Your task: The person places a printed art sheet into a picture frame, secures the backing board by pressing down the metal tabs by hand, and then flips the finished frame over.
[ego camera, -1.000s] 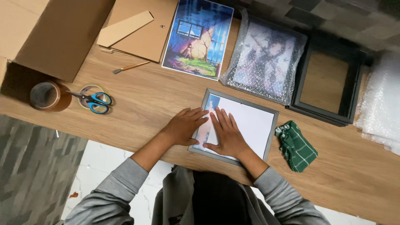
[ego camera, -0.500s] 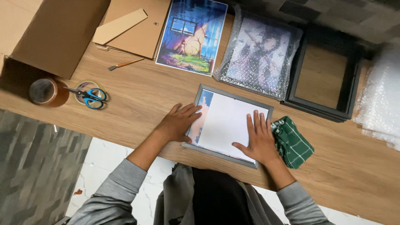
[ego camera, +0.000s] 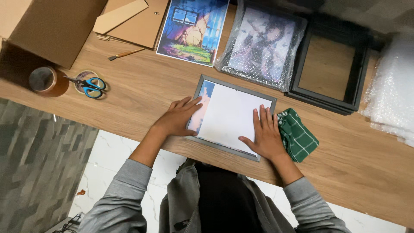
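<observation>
Hands (ego camera: 179,117) flat on white sheet (ego camera: 230,116)

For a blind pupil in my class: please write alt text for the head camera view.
Both hands, left hand and right hand, press flat on a white sheet lying in a grey frame on a wooden table, beside a green checked cloth.

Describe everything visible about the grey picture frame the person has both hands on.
The flat rectangular grey picture frame lies slightly askew on the wooden tabletop, near its front edge. A thin grey border surrounds a white sheet that covers most of the inside, leaving a strip of coloured print exposed along its left side. The left hand rests flat on its left edge, the right hand flat on its lower right corner. A folded green checked cloth lies just to its right.
</observation>
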